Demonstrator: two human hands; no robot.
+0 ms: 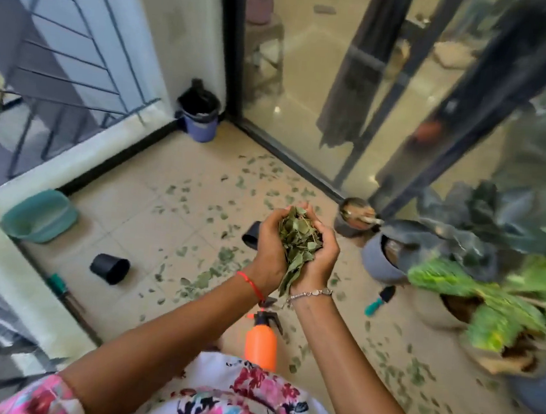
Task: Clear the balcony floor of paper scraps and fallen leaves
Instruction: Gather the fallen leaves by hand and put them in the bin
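Note:
A bunch of green fallen leaves [298, 241] is cupped between both hands, held above the floor. My left hand [270, 250] curls round the bunch from the left and my right hand [321, 254] from the right, palms facing each other. Many more loose leaves [225, 255] lie scattered over the beige tiled balcony floor [127, 215], thickest near the glass door track and at the lower right. A purple bin with a black liner [200, 116] stands in the far corner. I see no paper scraps.
A teal tub [40, 216] sits by the left parapet, with a tipped black pot [110, 268] and a green-handled tool [58, 284] nearby. An orange spray bottle [261, 340] stands below my wrists. Potted plants [475, 275] crowd the right side. A glass sliding door [308, 79] lies ahead.

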